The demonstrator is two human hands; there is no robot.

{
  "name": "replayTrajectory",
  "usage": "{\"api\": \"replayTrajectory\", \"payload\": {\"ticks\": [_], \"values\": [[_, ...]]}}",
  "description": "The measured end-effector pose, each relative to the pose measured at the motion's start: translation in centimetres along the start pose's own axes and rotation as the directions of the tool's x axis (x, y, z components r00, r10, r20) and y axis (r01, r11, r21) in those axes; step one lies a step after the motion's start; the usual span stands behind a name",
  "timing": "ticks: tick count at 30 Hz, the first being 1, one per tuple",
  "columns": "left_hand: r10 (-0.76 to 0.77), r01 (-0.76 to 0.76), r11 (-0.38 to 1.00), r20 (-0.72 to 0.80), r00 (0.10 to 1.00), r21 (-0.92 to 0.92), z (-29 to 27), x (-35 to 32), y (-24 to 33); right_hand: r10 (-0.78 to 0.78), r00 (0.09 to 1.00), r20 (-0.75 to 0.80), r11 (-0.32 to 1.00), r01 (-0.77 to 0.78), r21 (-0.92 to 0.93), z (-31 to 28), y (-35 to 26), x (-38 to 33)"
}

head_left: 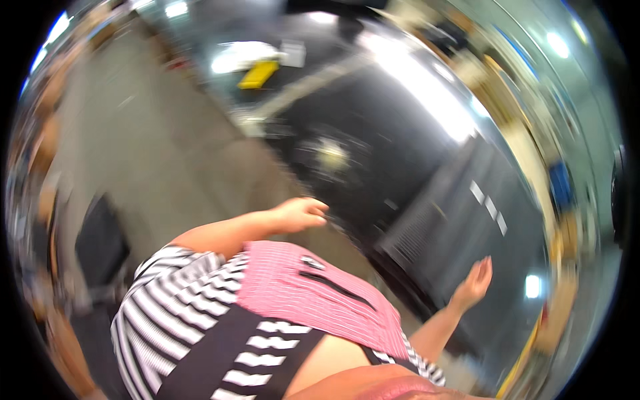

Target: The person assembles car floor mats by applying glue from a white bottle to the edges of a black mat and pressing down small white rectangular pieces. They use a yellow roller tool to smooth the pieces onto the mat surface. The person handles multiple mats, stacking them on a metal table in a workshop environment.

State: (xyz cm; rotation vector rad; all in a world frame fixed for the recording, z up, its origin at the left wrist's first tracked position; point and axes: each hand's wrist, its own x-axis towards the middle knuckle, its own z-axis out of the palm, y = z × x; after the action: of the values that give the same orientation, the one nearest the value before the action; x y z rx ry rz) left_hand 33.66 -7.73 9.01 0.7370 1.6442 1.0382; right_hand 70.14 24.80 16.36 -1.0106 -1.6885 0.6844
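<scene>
My left hand [300,215] is in the air in front of my body, near the close edge of a black table [347,113]. Its fingers are loosely bent and a little apart, with nothing visible in them. On the right, my right hand [474,285] is raised over or beside a large dark panel [460,220] with a slotted area and several white labels. Its fingers are stretched out, and I see nothing held; whether it touches the panel I cannot tell. A blurred pale yellowish item [330,155] lies on the table beyond my left hand.
A yellow object [259,75] and a shiny clear-and-white item [243,56] lie at the table's far left. A dark chair [101,240] stands at left on the grey floor [153,133]. Blurred shelving with a blue bin [561,185] and cardboard boxes [559,310] lines the right.
</scene>
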Motion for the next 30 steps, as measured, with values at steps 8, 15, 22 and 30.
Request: {"api": "replayTrajectory", "payload": {"ticks": [8,15,22,30], "values": [[0.06,-0.051,0.997,-0.175,0.983,0.056,-11.6,-16.3,-14.4,-0.141,0.52,0.842,0.962,-0.13,0.241,22.8,-15.3,-17.9],[-0.183,-0.052,0.952,-0.698,0.692,-0.302,-20.5,-35.7,-25.1,-0.152,0.035,0.988,0.982,-0.11,0.155,39.8,-24.9,-29.9],[-0.512,-0.307,0.687,-0.739,0.438,-0.658,-23.9,-44.1,-33.5,-0.02,-0.4,0.916,0.94,0.306,0.154,56.9,-34.2,-38.6],[-0.729,-0.486,0.533,-0.667,0.152,-0.693,-29.2,-46.3,-44.1,-0.073,-0.69,0.72,0.882,0.292,0.369,79.8,-41.6,-53.1]]}}
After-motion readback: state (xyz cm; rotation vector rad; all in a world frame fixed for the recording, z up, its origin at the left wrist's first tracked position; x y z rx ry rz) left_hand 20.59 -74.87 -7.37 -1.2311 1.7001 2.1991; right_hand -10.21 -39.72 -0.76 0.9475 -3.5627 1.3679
